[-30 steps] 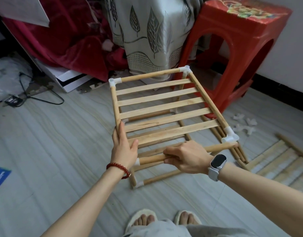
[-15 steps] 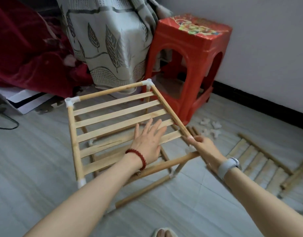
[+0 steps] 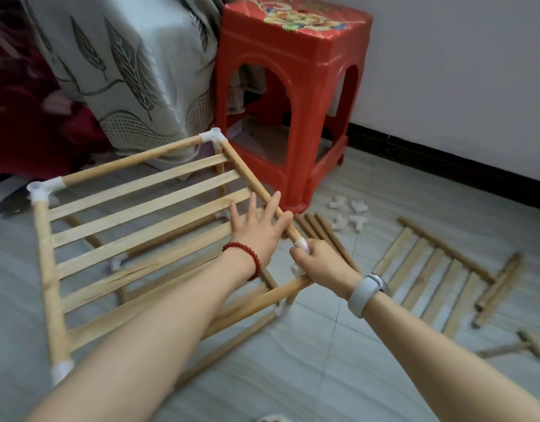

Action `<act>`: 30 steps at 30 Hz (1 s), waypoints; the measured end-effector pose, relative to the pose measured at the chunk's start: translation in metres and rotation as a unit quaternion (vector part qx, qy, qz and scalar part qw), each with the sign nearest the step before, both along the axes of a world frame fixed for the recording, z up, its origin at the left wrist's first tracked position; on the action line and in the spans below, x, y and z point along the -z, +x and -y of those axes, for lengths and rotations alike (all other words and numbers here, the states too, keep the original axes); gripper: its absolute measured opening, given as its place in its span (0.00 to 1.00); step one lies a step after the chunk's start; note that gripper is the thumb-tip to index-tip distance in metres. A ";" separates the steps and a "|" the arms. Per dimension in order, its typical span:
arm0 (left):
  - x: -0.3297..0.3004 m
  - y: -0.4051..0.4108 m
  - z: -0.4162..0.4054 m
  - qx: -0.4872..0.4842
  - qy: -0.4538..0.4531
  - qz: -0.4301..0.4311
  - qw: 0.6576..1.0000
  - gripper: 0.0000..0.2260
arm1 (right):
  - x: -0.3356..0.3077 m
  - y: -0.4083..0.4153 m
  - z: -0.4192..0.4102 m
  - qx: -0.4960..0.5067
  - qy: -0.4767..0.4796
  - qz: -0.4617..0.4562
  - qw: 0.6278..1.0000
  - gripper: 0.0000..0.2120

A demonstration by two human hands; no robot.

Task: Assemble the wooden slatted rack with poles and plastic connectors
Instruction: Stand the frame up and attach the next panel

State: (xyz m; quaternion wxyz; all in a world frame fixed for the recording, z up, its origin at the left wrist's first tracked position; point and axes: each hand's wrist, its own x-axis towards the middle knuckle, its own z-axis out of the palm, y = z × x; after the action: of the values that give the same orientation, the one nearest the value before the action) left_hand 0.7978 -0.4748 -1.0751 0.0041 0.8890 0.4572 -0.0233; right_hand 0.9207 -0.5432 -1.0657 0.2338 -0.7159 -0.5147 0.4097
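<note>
1. Your left hand [image 3: 258, 229] lies flat, fingers spread and straight, on the near-right part of the slatted shelf [image 3: 141, 220]. It grips nothing; by the look of it, it presses down to keep the frame from lifting or twisting while the other hand works.
2. Your right hand [image 3: 319, 263] is curled round the white plastic corner connector [image 3: 301, 244] at the shelf's near-right corner, where the right side pole [image 3: 256, 187] meets the front pole [image 3: 262, 303]. The hold suggests you are seating that joint, pushing the connector onto the pole ends.
3. The rack stands on the tiled floor [image 3: 338, 360] in front of you, partly built. The top shelf is framed by poles with white connectors at the far-left [image 3: 42, 190], far-right [image 3: 212, 137] and near-left [image 3: 61, 370] corners. Lower poles and connectors show beneath it, so a bottom tier seems to be in place.
4. The unused parts lie within reach to the right, probably so you can pick them up without getting up:
   - loose connectors [image 3: 351, 213] near the red plastic stool [image 3: 293, 95];
   - spare poles [image 3: 320, 233] beside them;
   - a second slatted panel [image 3: 430, 275] flat on the floor, with more poles [image 3: 497, 290] at its far side.
5. My reading: one tier is nearly closed, and several joints are left to do.
</note>
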 end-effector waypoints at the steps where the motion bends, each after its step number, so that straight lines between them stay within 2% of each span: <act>1: -0.001 0.000 0.000 0.000 -0.002 0.000 1.000 0.31 | 0.000 -0.001 0.002 -0.001 0.007 0.004 1.000 0.15; 6: -0.001 -0.005 0.000 0.002 -0.008 0.001 1.000 0.34 | -0.002 -0.006 0.007 -0.011 0.022 -0.007 1.000 0.14; 11: 0.005 -0.006 0.006 0.014 0.002 0.035 0.999 0.35 | 0.007 0.002 0.015 -0.002 -0.014 -0.205 0.979 0.11; 14: 0.008 -0.008 0.007 0.023 -0.002 0.041 0.999 0.34 | 0.009 0.003 0.016 -0.004 -0.023 -0.244 0.969 0.11; 17: 0.001 -0.005 0.003 0.031 -0.021 0.033 0.999 0.26 | 0.009 0.000 0.015 0.016 -0.043 -0.229 0.972 0.13; 19: -0.005 -0.002 -0.001 0.090 0.024 0.006 0.996 0.17 | 0.009 -0.001 0.012 0.028 -0.069 -0.193 0.978 0.14; 22: -0.012 0.001 -0.010 0.195 0.055 -0.016 0.979 0.11 | 0.009 -0.004 0.010 0.033 -0.083 -0.151 0.984 0.14; 26: -0.032 0.005 -0.030 0.255 -0.058 -0.075 0.962 0.13 | 0.008 -0.004 0.015 0.013 -0.075 -0.101 0.992 0.12; 28: -0.039 0.009 -0.040 0.253 -0.113 -0.079 0.958 0.15 | 0.007 -0.001 0.016 0.005 -0.081 -0.103 0.991 0.14; 30: -0.038 0.010 -0.044 0.237 -0.119 -0.060 0.962 0.19 | 0.006 0.000 0.015 0.006 -0.083 -0.112 0.990 0.15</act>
State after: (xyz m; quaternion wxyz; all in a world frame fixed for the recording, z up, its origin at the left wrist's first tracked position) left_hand 0.8080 -0.4306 -1.0367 0.0768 0.9621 0.2263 -0.1313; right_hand 0.9211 -0.5583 -1.0713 0.2316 -0.6855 -0.4454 0.5274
